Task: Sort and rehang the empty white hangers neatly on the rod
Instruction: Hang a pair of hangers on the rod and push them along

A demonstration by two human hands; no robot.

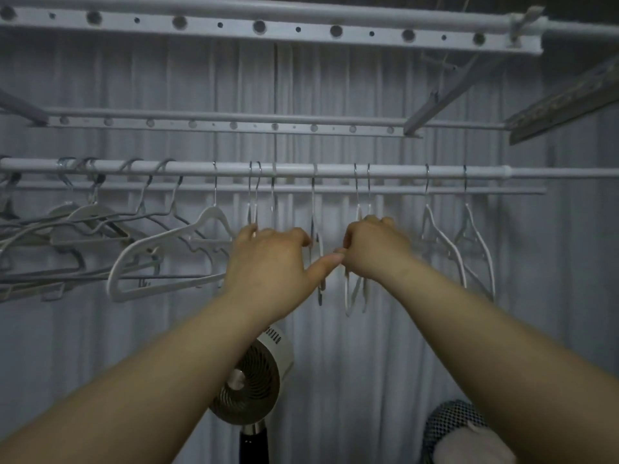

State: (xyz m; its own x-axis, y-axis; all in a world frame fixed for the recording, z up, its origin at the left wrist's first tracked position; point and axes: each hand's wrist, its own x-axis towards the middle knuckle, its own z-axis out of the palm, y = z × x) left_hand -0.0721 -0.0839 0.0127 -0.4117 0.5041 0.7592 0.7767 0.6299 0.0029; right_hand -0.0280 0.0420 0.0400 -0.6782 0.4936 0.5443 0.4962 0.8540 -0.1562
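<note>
Two hands grip white hangers (347, 296) under the rod (301, 170) at twelve o'clock, left hand (268, 259) at nine o'clock of right hand (375, 246).

Two hands (268, 259) (375, 246), about thirteen hangers (167, 234), one fan (249, 380)

Leftmost hangers (13, 242) past left edge

Both bare forearms reach up and forward. The left hand (268, 259) curls its fingers, its thumb stretched across to touch the right hand (375, 246), which grips a pair of white hangers (347, 296).
</note>
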